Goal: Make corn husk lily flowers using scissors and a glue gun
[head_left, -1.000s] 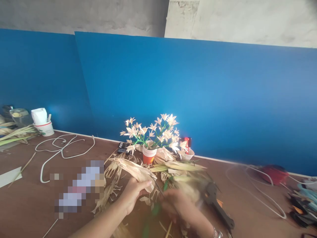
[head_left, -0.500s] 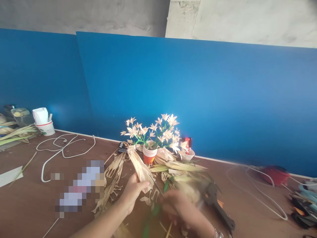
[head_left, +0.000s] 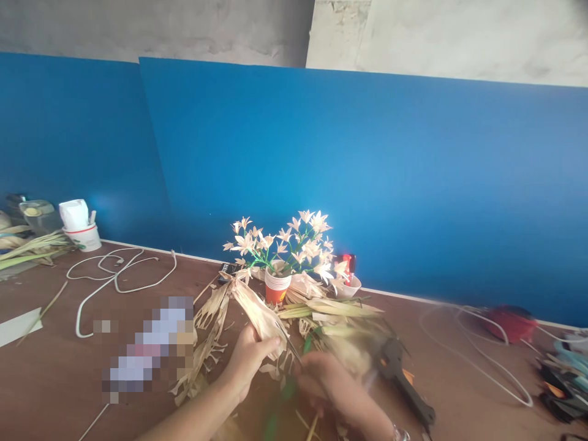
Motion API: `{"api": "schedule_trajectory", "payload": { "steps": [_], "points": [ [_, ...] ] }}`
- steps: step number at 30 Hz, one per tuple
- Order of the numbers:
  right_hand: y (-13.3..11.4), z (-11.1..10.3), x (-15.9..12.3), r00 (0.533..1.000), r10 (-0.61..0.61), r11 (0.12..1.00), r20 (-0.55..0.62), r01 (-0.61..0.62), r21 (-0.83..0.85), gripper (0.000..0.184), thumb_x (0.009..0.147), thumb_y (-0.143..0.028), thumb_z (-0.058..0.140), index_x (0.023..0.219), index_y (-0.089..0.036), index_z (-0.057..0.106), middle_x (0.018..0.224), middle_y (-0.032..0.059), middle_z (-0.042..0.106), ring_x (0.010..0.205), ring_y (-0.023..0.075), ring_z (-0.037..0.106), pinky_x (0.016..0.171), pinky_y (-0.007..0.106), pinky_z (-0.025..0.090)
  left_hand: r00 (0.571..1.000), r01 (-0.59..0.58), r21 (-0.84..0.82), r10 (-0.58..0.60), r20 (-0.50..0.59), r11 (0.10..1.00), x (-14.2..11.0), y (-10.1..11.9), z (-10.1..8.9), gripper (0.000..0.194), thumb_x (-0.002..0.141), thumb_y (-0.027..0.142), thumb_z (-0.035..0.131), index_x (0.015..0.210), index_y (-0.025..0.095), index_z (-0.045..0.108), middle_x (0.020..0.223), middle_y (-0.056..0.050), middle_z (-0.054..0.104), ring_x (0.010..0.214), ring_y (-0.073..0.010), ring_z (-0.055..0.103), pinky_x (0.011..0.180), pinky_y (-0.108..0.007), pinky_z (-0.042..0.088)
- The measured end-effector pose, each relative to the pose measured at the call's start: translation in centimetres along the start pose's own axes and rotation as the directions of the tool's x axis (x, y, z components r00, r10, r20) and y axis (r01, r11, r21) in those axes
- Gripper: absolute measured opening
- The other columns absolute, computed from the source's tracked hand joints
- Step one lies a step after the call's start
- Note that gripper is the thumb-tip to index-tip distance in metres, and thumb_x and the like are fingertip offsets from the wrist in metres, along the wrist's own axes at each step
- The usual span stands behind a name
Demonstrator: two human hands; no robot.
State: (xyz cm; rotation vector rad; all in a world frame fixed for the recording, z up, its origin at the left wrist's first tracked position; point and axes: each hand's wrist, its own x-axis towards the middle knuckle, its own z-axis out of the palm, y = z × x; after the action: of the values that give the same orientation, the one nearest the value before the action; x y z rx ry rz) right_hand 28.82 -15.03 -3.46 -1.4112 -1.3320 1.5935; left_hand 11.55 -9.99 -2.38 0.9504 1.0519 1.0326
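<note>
1. A blue panel [head_left: 349, 153] stands behind a brown table [head_left: 468, 398].
2. The left hand [head_left: 245, 364] pinches a dry husk [head_left: 255, 309] between thumb and fingers; the husk slants up toward the left of a cup [head_left: 275, 293] of pale flowers [head_left: 310, 248].
3. The right hand [head_left: 328, 383], blurred, curls around a thin dark tool [head_left: 293, 349] beside the husk's right edge.
4. A black glue gun [head_left: 407, 383] lies right of that hand.
</note>
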Motion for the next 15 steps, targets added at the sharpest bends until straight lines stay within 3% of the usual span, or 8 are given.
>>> {"api": "schedule_trajectory", "payload": {
  "steps": [6,15],
  "points": [
    [-0.4,0.0,-0.2,0.999,-0.036,0.999,-0.024,0.036,0.005,0.04,0.071,-0.051,0.063,0.074,-0.012,0.062,0.04,-0.0082,0.041,0.033,0.0034,0.032,0.032,0.015,0.02,1.0,0.013,0.008,-0.013,0.013,1.0,0.3,-0.4,-0.2,0.029,0.061,0.019,0.068,0.089,0.013,0.063,0.08,-0.005,0.071,0.078,-0.022,0.064,0.071,-0.03,0.047],
    [0.7,-0.5,0.0,0.998,-0.061,0.995,-0.006,0.061,0.079,0.043,0.071,-0.055,0.064,0.077,-0.012,0.061,0.041,-0.0093,0.038,0.033,0.0026,0.028,0.031,0.017,0.016,1.0,-0.002,0.022,0.002,0.014,1.0,0.5,-0.7,-0.4,0.029,0.062,0.017,0.066,0.09,0.013,0.061,0.078,-0.004,0.07,0.075,-0.0197,0.062,0.07,-0.029,0.046]
  ]
}}
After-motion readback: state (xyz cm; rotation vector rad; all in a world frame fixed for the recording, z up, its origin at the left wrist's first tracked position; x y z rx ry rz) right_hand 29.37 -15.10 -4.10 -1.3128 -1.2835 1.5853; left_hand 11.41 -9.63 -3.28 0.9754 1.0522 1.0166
